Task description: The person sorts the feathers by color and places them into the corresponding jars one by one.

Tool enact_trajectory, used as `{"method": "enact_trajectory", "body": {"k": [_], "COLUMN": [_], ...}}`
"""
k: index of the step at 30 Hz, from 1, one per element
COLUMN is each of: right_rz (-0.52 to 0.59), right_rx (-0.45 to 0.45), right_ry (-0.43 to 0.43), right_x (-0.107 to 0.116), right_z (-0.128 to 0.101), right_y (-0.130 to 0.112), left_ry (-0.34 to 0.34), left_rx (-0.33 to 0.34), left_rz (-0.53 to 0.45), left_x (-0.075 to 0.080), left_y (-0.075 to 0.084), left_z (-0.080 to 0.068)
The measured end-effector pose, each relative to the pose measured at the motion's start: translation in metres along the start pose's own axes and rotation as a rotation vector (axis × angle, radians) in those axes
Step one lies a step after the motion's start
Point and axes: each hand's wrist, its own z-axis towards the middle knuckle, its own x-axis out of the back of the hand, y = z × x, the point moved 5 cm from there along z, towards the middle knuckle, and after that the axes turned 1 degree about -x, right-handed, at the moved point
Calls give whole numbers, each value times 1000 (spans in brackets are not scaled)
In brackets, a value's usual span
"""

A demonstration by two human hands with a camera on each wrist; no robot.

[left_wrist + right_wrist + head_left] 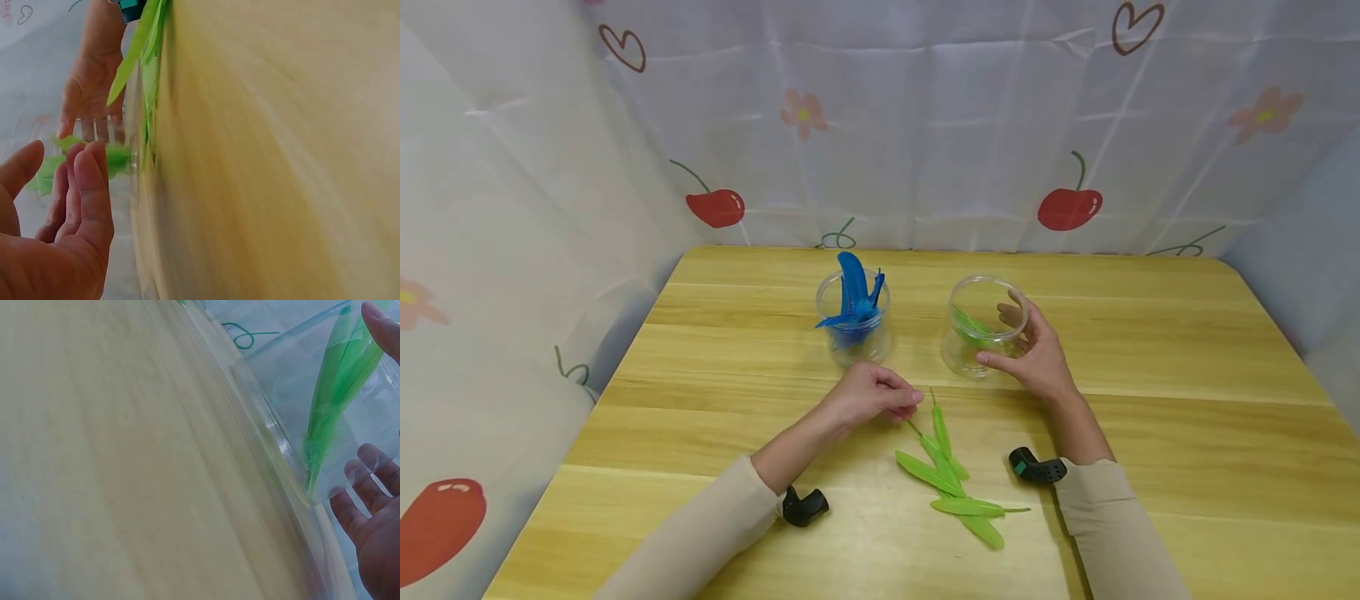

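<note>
Head view: I see the right hand (pixel 1033 350) curled round the side of a clear round plastic jar (pixel 981 327), thumb near the base, fingers up by the rim. 1 green feather (pixel 970 325) lies inside that jar (the right wrist view shows it leaning against the wall, fingers pressed on the far side of the plastic). The left hand (pixel 872 393) rests on the yellow wooden table (pixel 1150 400), fingers loosely curled with the tips drawn toward the thumb; I cannot tell whether they pinch a stem. Just beside its fingertips lies a loose bunch of bright green feathers (pixel 951 483), flat on the table, between the 2 forearms. A second clear jar holding blue feathers (pixel 853 312) stands to the left of the first, apart from both hands. Left wrist view: fingers relaxed, palm bare.
</note>
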Motion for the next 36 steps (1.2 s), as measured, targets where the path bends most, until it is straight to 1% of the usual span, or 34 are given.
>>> {"method": "enact_trajectory", "body": {"k": [4,10,11,15,27,32,36], "right_rz": [2,-7,-8,-1,5,4,9], "right_rx": [-1,-8,-7,-4,-9,-3,2], "right_ry": [2,14,15,18,21,20,18], "right_x": [1,4,4,4,4,4,4], "right_z": [1,6,6,6,5,5,5], "right_y": [5,33,35,36,35,34,34], "left_ry": [-22,-88,-100,-136,-188,-200,-222], "left_rx": [29,71,74,83,126,133,138], "left_rz": [18,51,59,89,155,176,199], "left_x": [2,1,0,-1,-3,-4,-5], "left_y": [-6,-15,-16,-18,-19,-20,-20], "left_z": [-4,-9,-10,-13,-18,-20,-22]}}
